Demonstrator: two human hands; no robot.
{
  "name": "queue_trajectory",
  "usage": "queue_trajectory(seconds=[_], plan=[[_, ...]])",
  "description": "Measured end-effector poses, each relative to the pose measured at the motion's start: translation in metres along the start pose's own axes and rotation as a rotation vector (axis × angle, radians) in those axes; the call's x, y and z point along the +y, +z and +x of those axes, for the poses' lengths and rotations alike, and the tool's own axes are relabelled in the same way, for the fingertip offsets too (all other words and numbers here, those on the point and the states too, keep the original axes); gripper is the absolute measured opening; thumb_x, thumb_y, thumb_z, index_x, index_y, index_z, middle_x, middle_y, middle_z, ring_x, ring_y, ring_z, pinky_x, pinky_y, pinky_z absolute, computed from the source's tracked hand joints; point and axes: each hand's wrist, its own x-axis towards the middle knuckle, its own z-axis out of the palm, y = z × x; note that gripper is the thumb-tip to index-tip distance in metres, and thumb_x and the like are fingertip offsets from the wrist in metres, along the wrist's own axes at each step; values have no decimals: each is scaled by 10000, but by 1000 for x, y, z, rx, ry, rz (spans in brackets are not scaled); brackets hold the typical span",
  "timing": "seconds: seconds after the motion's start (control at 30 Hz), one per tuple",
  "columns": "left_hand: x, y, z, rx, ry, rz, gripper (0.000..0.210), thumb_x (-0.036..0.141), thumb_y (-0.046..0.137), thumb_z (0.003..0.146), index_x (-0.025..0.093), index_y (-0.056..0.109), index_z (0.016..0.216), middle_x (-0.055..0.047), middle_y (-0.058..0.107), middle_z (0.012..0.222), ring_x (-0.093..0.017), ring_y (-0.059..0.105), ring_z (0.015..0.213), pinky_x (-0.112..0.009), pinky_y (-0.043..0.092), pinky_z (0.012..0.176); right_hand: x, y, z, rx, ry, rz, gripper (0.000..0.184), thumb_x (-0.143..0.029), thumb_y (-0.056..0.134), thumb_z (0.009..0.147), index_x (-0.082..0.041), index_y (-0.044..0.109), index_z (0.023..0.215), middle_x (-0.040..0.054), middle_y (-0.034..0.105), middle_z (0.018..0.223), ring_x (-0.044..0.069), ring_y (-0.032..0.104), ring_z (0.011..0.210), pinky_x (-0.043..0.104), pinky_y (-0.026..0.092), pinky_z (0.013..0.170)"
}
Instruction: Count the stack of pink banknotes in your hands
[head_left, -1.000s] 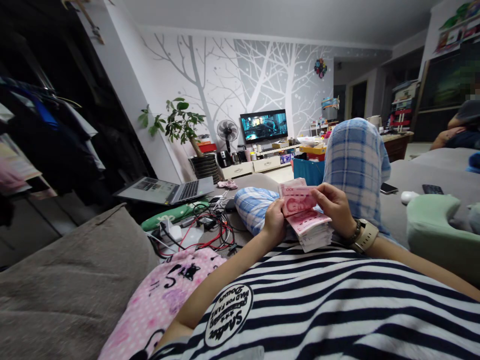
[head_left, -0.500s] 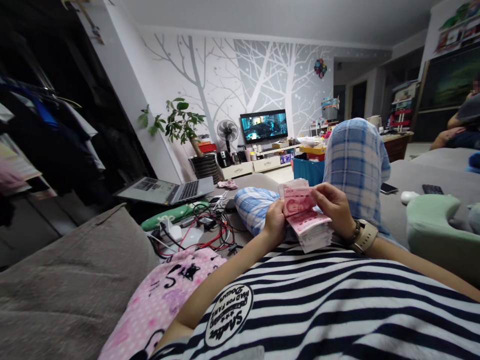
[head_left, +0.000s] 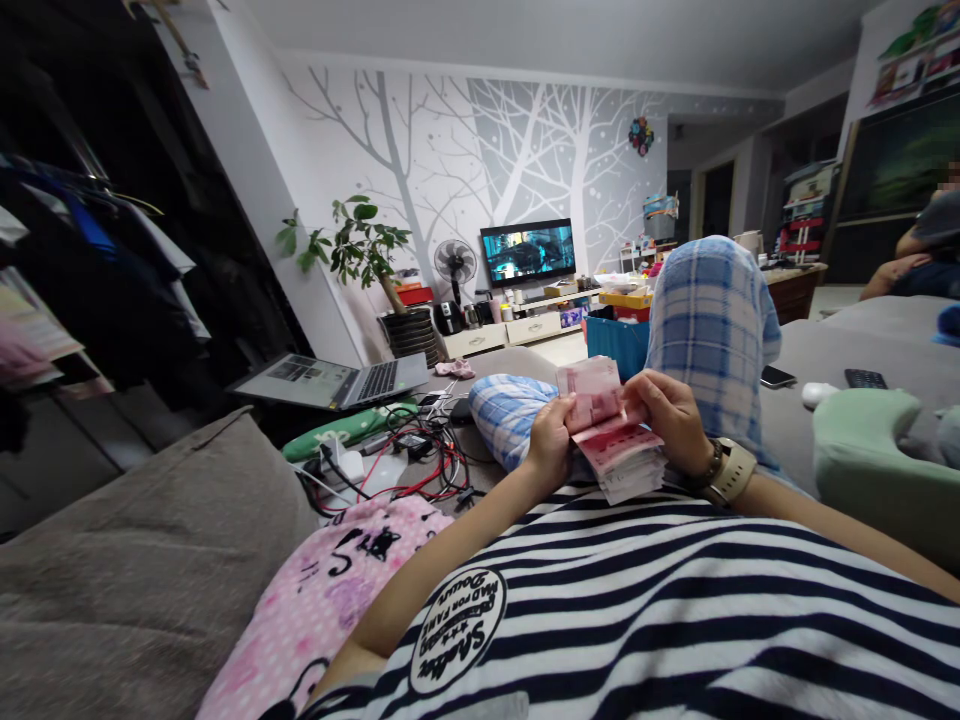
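**Thick Sheaf of Banknotes (head_left: 619,452) Spread Open in Midair Grip**

The reddish-pink banknotes sit between a person's two bare hands, just above the waist of a black-and-white striped shirt (head_left: 660,610) and in front of blue plaid trousers (head_left: 709,310). One part of the sheaf stands up behind; the lower part slopes toward the shirt, its pale, layered edges turned to the wearer.

The left hand (head_left: 551,440) is clamped on the left side of the notes, thumb pressed on the front and the other fingers mostly hidden behind. The right hand (head_left: 671,415), with a pale-strapped watch (head_left: 731,472) at its wrist, has thumb and forefinger drawn together on the right edge of a curled note; how many notes lie in that pinch cannot be told. The sloping lower part lies just below and beside the right hand's fingers.

To the left, an open laptop (head_left: 337,382) lies near a tangle of cables (head_left: 431,465). Across the room, a lit television (head_left: 527,252) stands beside a fan (head_left: 455,262).
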Motion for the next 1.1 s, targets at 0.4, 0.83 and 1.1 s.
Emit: queue_trajectory(seconds=[0.4,0.83,1.1], plan=[[4,4,-4,-132,-26,-15,215,309,763,672,172,700,825,-47,740,769,-256,727,811,-416,552,848,6,-2,8,107,37,-132,518,-685,738,765,-203,570,682,-15,539,568,122,457,521,252,359,508],[8,9,-8,-174,-53,-31,186,295,777,645,212,667,770,-40,724,745,-291,718,924,-435,548,879,12,0,9,111,57,-90,561,-719,739,728,-214,519,619,-29,477,550,123,431,514,254,391,473],[0,1,3,-33,11,-4,208,354,760,680,170,670,718,-4,682,709,-161,615,691,-302,504,746,8,1,7,101,65,19,537,-683,762,738,-209,530,638,-35,471,564,108,416,510,239,372,465]])
